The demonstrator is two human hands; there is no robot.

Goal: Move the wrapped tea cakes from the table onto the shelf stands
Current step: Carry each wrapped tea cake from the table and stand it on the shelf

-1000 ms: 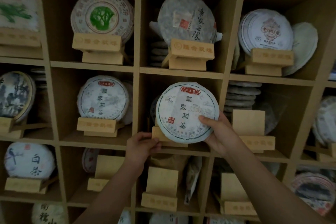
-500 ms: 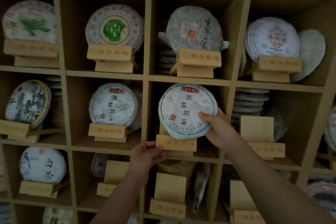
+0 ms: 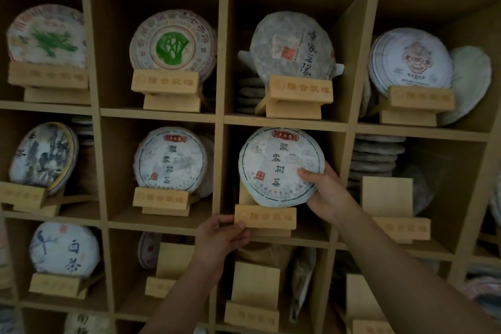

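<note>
Centre of the frame, middle row of the wooden shelf [image 3: 284,123]: wrapped tea cake [image 3: 280,165], white paper with a red label and dark characters, upright and facing outward, lower edge tucked behind the front lip of a wooden stand [image 3: 265,217]. Right hand [image 3: 324,195] at the cake's lower right edge, thumb laid across the printed face, remaining fingers curled behind the rim, so pinching the cake between thumb and fingers. Left hand [image 3: 219,238] below and left of centre, thumb on top and fingers curled underneath the left end of the stand's front lip, gripping it. Left of that cubby, a matching cake [image 3: 170,160] seated on its own stand. Upper row: a green-tree cake [image 3: 173,45] left of centre, a grey cake [image 3: 291,46] with black brush characters at centre, a white cake [image 3: 409,62] with a drawn figure at the right. Right of centre, an empty stand [image 3: 390,209] with a stack of flat cakes [image 3: 375,156] behind it. Lower left, a cake with a bird drawing [image 3: 63,249]. Lower centre, two more bare stands, the nearer one [image 3: 253,295] directly beneath the held cake's cubby.
</note>
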